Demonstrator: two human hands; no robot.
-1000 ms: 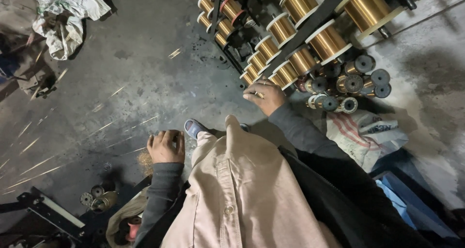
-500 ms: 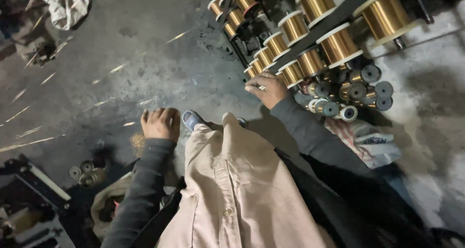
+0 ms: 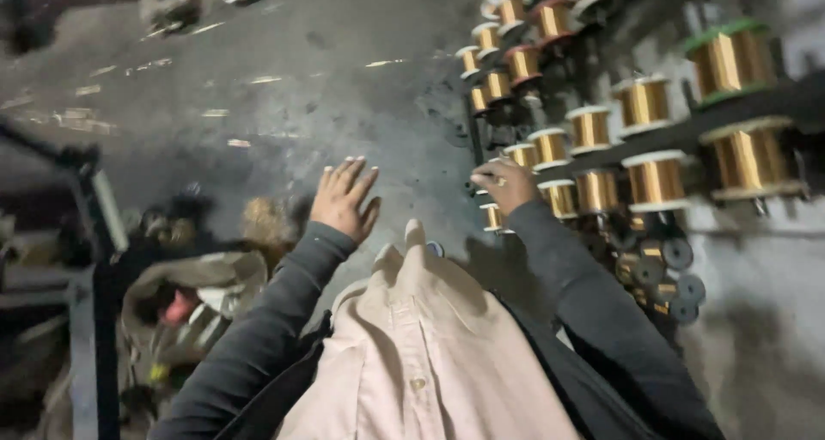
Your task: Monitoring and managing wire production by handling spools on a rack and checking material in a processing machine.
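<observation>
Dim scene, heavy motion blur, left edge darkest.

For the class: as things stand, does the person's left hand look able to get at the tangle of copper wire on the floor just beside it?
Probably yes. The left hand is open with fingers spread, holding nothing, and the wire tangle lies just beside it with nothing between.

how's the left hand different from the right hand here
The left hand is spread open, fingers apart, over bare floor, holding nothing; the right hand is curled with fingers bent. The left hand touches no spool, while the right hand reaches the rack of copper wire spools, at a small spool. Both come out of dark grey sleeves.
</observation>
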